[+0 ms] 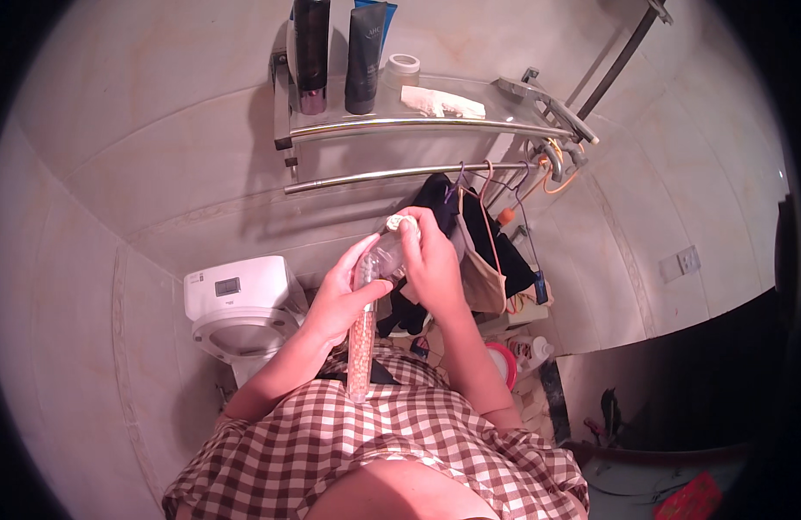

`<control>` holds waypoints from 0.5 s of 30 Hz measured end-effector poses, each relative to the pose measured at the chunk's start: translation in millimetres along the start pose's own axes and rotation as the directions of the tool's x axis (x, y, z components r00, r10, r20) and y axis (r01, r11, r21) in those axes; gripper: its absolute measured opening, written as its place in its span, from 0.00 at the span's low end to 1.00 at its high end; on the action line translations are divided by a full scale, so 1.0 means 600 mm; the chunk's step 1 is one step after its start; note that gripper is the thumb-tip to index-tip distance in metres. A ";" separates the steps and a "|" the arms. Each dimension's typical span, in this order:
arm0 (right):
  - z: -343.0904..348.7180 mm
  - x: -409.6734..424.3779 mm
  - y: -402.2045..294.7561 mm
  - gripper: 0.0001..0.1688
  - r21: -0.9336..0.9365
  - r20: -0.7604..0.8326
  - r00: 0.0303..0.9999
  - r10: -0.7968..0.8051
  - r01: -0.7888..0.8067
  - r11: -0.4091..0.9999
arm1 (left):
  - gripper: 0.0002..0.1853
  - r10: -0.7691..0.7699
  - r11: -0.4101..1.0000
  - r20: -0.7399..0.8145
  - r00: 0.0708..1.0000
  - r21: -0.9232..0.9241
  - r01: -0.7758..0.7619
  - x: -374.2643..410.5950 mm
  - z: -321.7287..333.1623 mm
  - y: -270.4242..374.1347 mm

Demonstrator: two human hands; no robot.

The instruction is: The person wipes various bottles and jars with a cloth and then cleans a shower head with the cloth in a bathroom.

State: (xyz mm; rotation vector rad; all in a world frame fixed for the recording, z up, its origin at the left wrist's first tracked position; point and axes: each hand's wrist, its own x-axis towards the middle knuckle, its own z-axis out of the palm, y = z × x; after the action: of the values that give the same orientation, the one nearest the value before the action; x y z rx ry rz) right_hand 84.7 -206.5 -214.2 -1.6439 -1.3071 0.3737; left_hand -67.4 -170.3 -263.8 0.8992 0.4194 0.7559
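Note:
My left hand point(339, 296) grips the upper part of a clear handheld shower head point(362, 351), whose handle is filled with small orange-tan beads. The handle hangs down in front of my checked clothing. Near its top is a rounded transparent part point(389, 259), partly hidden by my fingers. My right hand point(433, 263) pinches a small whitish piece point(400, 223) between thumb and fingers, just above the transparent part. I cannot tell what that piece is, nor whether it touches the shower head.
A glass shelf point(387, 116) on the wall ahead carries tubes point(367, 58), a jar point(402, 70) and a crumpled white item point(443, 103). Clothes point(482, 260) hang from the metal rail point(400, 173). A toilet point(244, 299) stands at left; a white bottle point(530, 351) is on the floor at right.

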 end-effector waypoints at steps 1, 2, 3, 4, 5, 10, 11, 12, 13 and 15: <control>-0.002 0.009 0.018 0.13 0.138 0.051 0.998 0.033 -0.040 0.990 | 0.39 0.008 1.000 0.015 1.000 -0.020 -0.008 0.000 0.001 0.001; 0.000 0.023 0.052 0.13 0.272 0.105 0.993 0.058 -0.085 0.959 | 0.39 0.017 0.999 0.029 0.999 -0.041 -0.016 0.000 0.004 0.005; -0.004 0.032 0.079 0.14 0.388 0.156 0.984 0.088 -0.143 0.910 | 0.39 0.016 0.997 0.052 0.999 -0.071 -0.012 0.000 0.008 0.008; -0.009 0.043 0.087 0.15 0.504 0.243 0.966 0.091 -0.206 0.839 | 0.39 0.000 0.992 0.069 0.998 -0.122 0.008 -0.001 0.008 0.011; -0.015 0.043 0.089 0.15 0.589 0.303 0.942 0.143 -0.303 0.749 | 0.39 -0.014 0.984 0.087 0.996 -0.173 0.029 -0.001 0.008 0.013; -0.008 0.030 0.108 0.16 0.799 0.427 0.878 0.217 -0.479 0.364 | 0.34 -0.055 0.913 0.111 0.992 -0.396 0.095 0.002 0.009 0.019; -0.001 0.022 0.124 0.15 0.823 0.412 0.880 0.238 -0.471 0.317 | 0.34 -0.075 0.902 0.108 0.991 -0.417 0.114 0.006 0.002 0.012; 0.007 0.016 0.122 0.15 0.831 0.398 0.883 0.250 -0.462 0.309 | 0.33 -0.097 0.889 0.101 0.990 -0.439 0.132 0.010 -0.004 0.006; 0.019 0.006 0.113 0.16 0.833 0.346 0.892 0.292 -0.435 0.342 | 0.32 -0.090 0.888 0.071 0.993 -0.447 0.112 0.014 -0.008 0.002; 0.036 -0.012 0.096 0.18 0.803 0.234 0.899 0.371 -0.394 0.448 | 0.31 -0.080 0.885 0.017 0.997 -0.460 0.079 0.019 -0.015 -0.005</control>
State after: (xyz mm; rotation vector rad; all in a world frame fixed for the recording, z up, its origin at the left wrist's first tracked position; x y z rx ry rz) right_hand 99.2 -199.9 -273.8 -1.0357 -0.5312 1.1224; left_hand -64.3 -157.8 -271.6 0.4304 0.2585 0.7392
